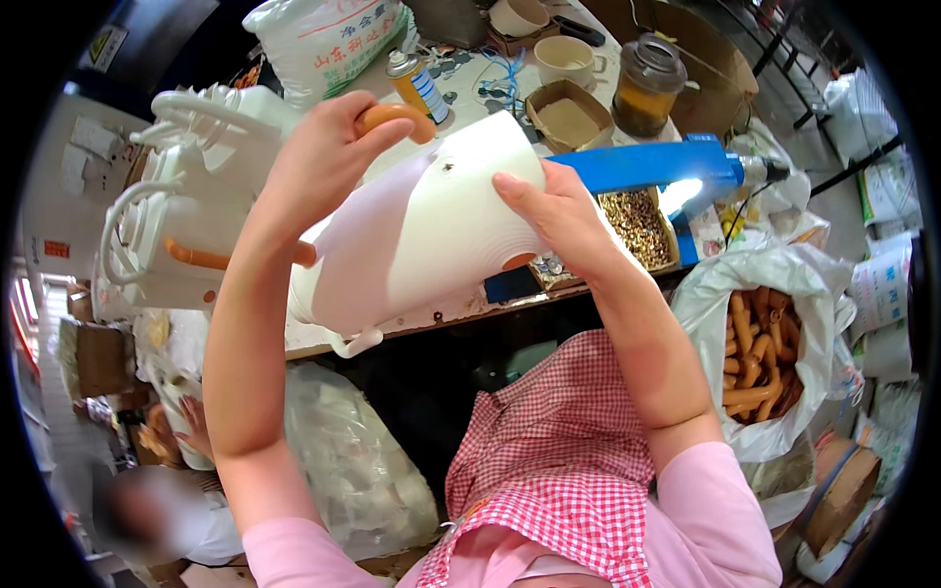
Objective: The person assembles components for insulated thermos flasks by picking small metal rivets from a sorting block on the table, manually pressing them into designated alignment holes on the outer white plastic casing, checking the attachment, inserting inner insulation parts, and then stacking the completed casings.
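My right hand (564, 216) grips a white, ribbed plastic shell (431, 216) near one end, thumb on top. The shell is roughly cylindrical and lies tilted over the table's front edge, with a small dark hole in its upper side. Closed round an orange-brown curved handle (402, 120), my left hand (328, 137) is raised above the shell's far side. Whether that handle touches the shell, I cannot tell. Another orange-brown handle (196, 255) passes behind my left forearm. A white curved spout-like piece (358, 342) juts below the shell.
White shells with handles (221, 127) stand at left. A blue machine arm (647, 167) with a lamp reaches over a tray of brass-coloured parts (637, 230). A spray can (417, 86) and jar (649, 83) stand behind. At right is a bag of orange handles (755, 358); a co-worker (181, 510) is lower left.
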A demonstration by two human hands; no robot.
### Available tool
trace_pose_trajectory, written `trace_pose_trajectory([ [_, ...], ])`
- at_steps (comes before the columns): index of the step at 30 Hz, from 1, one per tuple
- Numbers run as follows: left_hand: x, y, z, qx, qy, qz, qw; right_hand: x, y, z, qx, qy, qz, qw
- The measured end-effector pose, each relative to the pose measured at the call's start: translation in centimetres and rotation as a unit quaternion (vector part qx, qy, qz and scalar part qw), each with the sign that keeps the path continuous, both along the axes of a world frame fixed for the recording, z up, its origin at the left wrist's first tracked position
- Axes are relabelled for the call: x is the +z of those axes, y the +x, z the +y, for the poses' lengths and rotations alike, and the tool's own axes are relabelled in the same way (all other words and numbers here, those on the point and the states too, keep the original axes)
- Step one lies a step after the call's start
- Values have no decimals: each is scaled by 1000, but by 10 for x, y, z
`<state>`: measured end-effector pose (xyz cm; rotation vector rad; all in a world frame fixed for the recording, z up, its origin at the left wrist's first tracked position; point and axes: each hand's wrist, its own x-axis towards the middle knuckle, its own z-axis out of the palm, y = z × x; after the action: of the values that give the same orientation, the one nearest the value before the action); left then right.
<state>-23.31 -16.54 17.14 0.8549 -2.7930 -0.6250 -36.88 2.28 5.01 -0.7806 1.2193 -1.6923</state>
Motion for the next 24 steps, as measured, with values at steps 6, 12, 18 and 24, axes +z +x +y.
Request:
trace_pose_trajectory([
  [6, 5, -1, 28, -47, 48, 15, 998, -9, -9, 0, 7, 17, 0, 1000],
  [12, 7, 2, 32, -46, 81, 13, 996, 4, -6, 5, 19, 65, -20, 998],
  [18, 2, 0, 31, -40, 56, 23, 997, 4, -6, 6, -9, 78, 5, 997],
  [24, 0, 5, 27, -39, 76, 35, 996, 6, -5, 5, -3, 64, 32, 997],
])
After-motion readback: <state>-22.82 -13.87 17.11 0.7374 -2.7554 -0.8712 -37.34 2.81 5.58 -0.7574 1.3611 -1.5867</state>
